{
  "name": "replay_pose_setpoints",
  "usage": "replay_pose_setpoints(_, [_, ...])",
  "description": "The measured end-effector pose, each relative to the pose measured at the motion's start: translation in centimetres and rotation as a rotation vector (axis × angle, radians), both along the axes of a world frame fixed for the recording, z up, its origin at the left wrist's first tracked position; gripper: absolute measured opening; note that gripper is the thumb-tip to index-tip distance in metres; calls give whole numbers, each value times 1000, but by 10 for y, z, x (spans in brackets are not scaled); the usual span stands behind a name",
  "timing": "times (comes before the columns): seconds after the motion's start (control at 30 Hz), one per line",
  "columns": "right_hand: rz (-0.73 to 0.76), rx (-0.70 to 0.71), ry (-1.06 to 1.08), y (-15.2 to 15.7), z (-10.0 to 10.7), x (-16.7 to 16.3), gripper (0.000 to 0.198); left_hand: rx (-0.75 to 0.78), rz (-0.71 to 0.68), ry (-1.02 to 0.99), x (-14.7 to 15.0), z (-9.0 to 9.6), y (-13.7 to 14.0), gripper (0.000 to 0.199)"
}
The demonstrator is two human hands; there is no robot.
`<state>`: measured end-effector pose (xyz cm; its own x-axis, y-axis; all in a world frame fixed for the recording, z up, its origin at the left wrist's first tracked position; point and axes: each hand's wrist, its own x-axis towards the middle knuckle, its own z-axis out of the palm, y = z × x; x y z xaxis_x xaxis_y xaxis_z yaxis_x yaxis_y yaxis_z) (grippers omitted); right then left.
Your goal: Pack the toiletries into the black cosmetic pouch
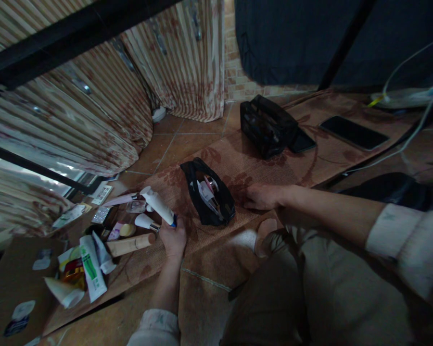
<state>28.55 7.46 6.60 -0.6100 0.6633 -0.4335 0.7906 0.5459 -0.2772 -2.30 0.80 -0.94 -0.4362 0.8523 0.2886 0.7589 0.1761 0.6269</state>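
My left hand (173, 238) is closed around the lower end of a white tube (155, 202) with a blue band, tilted up over the mat. Beside its fingers is a makeup brush (144, 221) with white bristles; whether they touch it I cannot tell. An unzipped black pouch (191, 192) lies between my hands, with a pink-and-white item (207, 190) inside. Right of the pouch, my right hand (261, 196) rests low at the mat with curled fingers; anything in them is hidden. A beige tube (130, 245) lies left of my left hand.
Several tubes and cosmetics, including a green-and-white tube (92, 269), lie at left near a cardboard box (14, 283). A black mesh bag (263, 125) stands behind on the patterned mat (223, 163). A phone (353, 132) and a white cable (389, 154) are at right.
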Motion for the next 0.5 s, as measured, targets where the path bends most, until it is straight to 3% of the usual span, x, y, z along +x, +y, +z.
replay_pose_setpoints(0.5, [-7,-11,10,0,2,0,32,6,-8,-7,0,0,0,23])
